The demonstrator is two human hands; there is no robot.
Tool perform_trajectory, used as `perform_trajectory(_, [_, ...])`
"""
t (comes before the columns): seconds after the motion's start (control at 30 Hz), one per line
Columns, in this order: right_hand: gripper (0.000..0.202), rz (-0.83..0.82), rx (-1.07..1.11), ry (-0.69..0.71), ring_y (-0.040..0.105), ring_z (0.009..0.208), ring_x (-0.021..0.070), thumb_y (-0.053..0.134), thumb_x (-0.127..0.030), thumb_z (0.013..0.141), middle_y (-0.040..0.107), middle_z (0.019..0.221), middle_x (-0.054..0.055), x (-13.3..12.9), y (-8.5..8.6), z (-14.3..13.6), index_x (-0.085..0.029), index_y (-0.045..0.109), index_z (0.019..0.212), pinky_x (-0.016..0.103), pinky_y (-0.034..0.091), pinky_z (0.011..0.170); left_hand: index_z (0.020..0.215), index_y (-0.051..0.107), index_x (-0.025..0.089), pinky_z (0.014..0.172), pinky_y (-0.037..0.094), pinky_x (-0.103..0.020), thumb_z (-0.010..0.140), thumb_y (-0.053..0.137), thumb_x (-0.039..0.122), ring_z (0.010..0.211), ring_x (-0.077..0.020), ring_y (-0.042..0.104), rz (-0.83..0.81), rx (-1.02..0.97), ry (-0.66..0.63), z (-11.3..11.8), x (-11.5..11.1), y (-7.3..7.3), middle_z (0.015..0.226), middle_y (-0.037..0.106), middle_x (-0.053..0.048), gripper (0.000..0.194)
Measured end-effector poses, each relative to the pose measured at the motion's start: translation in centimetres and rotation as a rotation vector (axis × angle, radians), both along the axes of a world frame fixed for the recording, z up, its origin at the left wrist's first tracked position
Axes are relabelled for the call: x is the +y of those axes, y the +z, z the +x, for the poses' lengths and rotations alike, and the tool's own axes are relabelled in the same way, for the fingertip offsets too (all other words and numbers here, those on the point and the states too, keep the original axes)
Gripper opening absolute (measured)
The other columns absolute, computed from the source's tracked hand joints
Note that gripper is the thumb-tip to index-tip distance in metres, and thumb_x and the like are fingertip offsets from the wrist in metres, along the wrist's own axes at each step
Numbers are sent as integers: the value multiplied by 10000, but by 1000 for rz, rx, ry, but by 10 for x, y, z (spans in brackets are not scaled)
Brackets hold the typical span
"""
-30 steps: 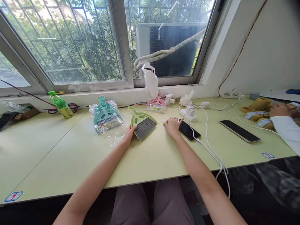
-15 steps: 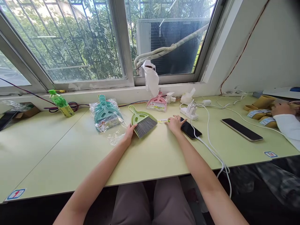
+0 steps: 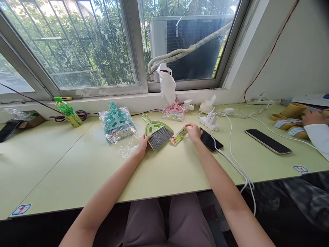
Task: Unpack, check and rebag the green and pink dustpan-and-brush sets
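My left hand [image 3: 144, 142] is closed on the left edge of a green dustpan [image 3: 146, 119], which has a small green hand brush [image 3: 159, 136] with grey bristles nested in it. Between finger and thumb, my right hand [image 3: 194, 132] pinches the upper right end of a printed card label [image 3: 178, 137]. The label is tilted up beside the brush's bristles, its lower left end close to the table. Just right of my right hand lies a black smartphone [image 3: 212, 140], partly under a white cable.
Teal dustpan sets [image 3: 117, 121] in clear wrap lie left; a pink set [image 3: 173, 111] is behind. A green bottle [image 3: 68, 112] leans far left. Right are a white power strip [image 3: 209, 121], a second phone [image 3: 268, 141] and another person's hand [image 3: 315, 118] at yellow-brown items [image 3: 288, 118].
My right hand has lifted the card label off the table and tilted it up, fingers drawn together on its end. My left hand keeps its hold on the dustpan.
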State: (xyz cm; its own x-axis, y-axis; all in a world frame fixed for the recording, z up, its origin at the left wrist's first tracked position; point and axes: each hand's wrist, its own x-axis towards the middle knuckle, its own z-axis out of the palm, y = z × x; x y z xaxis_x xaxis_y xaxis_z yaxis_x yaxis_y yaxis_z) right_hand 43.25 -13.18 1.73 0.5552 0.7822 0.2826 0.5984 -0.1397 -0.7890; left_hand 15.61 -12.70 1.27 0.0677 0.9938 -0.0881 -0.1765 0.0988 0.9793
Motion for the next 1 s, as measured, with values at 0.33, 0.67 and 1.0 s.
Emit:
perform_trajectory(0.33, [444, 143, 673, 725, 583, 785, 164, 770, -572, 590, 687, 858, 30, -24, 39, -36, -209, 647, 816, 262, 420, 682, 1122, 586, 188, 954, 488, -398, 724, 701, 372, 1090, -264, 604, 60, 12, -95, 1, -3, -1, 1127, 666, -85, 453])
perform_trajectory(0.67, [402, 98, 853, 450, 505, 640, 105, 706, -498, 601, 645, 812, 10, -16, 12, -59, -202, 692, 873, 208, 310, 506, 1204, 509, 196, 998, 466, -425, 733, 741, 429, 1092, -264, 625, 145, -4, -287, 1, -15, 5, 1200, 650, -105, 574])
perform_trajectory(1.0, [391, 191, 477, 407, 592, 828, 193, 595, -531, 715, 677, 912, 64, -9, 0, -61, -191, 679, 889, 270, 449, 644, 1184, 510, 184, 1017, 446, -416, 635, 793, 266, 1163, -274, 576, 190, 87, -267, 1, -12, 2, 1216, 634, -99, 623])
